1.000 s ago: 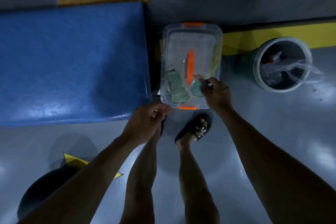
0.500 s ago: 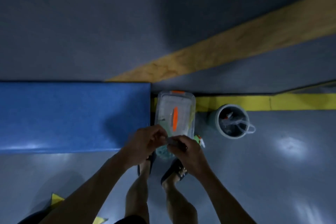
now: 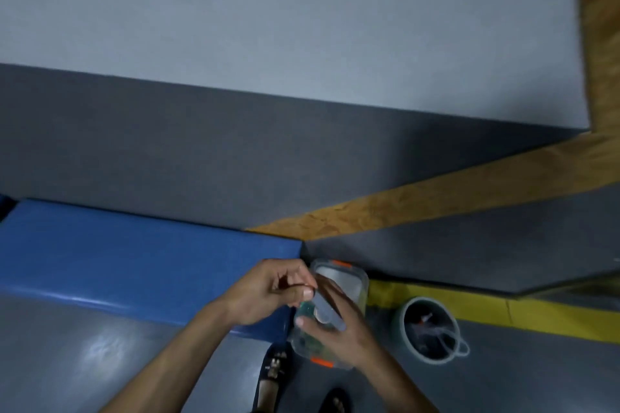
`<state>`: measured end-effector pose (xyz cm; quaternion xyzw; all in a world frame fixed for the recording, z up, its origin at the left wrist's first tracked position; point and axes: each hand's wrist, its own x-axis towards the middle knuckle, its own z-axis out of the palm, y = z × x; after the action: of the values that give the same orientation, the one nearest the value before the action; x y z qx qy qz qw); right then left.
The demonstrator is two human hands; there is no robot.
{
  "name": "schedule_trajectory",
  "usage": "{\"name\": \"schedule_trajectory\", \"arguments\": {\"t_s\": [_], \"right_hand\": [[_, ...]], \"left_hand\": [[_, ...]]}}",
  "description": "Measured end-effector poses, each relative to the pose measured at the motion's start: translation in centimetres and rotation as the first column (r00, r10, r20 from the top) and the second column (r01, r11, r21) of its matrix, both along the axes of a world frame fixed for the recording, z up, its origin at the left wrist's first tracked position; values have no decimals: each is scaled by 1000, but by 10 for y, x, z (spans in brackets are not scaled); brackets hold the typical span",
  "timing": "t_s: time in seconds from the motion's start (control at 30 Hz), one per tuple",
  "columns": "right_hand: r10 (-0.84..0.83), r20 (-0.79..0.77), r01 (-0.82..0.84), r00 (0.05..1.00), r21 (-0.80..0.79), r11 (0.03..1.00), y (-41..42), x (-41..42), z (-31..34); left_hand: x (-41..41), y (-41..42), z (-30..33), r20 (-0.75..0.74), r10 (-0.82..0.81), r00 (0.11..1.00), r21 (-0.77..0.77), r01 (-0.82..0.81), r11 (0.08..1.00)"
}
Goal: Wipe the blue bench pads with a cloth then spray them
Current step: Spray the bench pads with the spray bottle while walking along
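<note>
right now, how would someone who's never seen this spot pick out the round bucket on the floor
Start at the long blue bench pad and go to its right end, where a clear plastic box with orange clips sits on the floor. Just right of that box, beside the yellow floor stripe, stands the bucket. It is the only round, open-topped container, with pale walls and a dark inside.

Grey floor (image 3: 100,362) bears clear bin (image 3: 360,282), bucket (image 3: 404,322).

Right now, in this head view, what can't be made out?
- Item held between left hand and right hand: blurred, fingers cover it.
- Clear bin contents: hidden by both hands.
- Grey bucket contents: too dark and small.
- Blue bench pad: left end cut off by the frame edge.
</note>
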<state>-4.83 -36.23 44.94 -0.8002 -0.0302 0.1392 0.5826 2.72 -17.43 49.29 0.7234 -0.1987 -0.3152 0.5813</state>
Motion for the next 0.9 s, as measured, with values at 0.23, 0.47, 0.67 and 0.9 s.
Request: {"name": "schedule_trajectory", "arguments": {"t_s": [0.23, 0.47, 0.67, 0.9], "right_hand": [[97, -44, -96, 994, 39, 995, -5, -1, 71], [171, -60, -163, 983, 126, 979, 1, -8, 102], [188, -46, -184, 981, 82, 980, 13, -10, 116], [195, 55, -198, 979, 53, 979, 55, -8, 139]], "left_hand": [[-29, -1, 59, -12, 147, 989, -128, -148, 981], [-54, 1, 95, 113, 236, 965, -96, -226, 969], [-70, 13, 112, 233, 274, 933, -61, -267, 962], [-68, 50, 127, 499, 209, 841, 40, -263, 964]]}}
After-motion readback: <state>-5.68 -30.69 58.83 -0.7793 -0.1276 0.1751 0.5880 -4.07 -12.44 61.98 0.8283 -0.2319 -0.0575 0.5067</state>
